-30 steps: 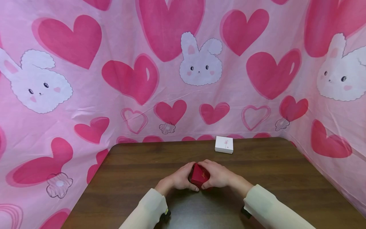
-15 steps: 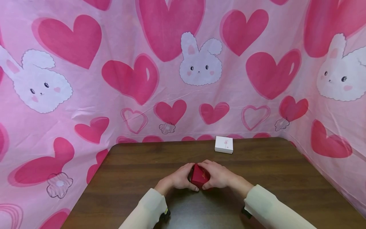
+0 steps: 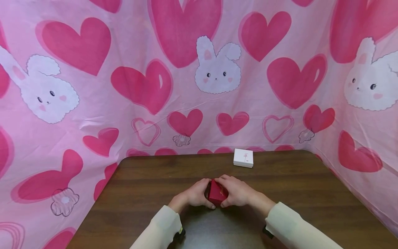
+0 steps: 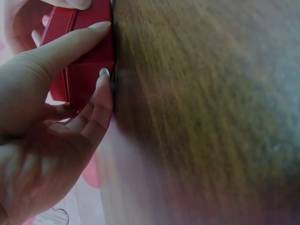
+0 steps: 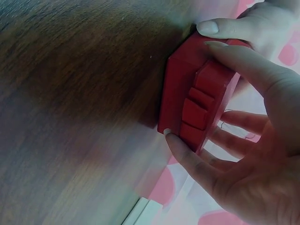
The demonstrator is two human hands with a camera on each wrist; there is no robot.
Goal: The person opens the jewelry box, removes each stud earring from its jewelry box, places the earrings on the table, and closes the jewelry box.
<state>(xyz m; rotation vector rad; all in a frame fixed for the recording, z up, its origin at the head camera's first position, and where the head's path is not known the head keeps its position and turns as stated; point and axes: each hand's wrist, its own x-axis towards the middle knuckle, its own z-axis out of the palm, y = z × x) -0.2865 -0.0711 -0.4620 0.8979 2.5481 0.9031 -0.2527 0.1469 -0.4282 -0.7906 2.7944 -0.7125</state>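
A small red gift box (image 3: 216, 193) with a lid sits on the table, between both hands. My left hand (image 3: 196, 194) grips it from the left, its thumb along the near side and fingers at the neighbouring side. From the right, my right hand (image 3: 237, 191) holds the same box, thumb on the near side. The left wrist view shows a ribbed band around the lid of the box (image 4: 86, 82). In the right wrist view, a flat bow-like piece lies on the lid's side, and the box (image 5: 180, 84) has its base against the wood. My palms hide parts of it.
A flat white box (image 3: 243, 158) with a pink print lies near the table's back edge, right of centre. The dark wooden table (image 3: 149, 176) ends at a pink cloth (image 3: 174, 100) with hearts and rabbits, which hangs behind and at both sides.
The red box looks turned very slightly, and my right thumb has shifted a little to the right along it. Both hands keep their hold; the white box stays where it was.
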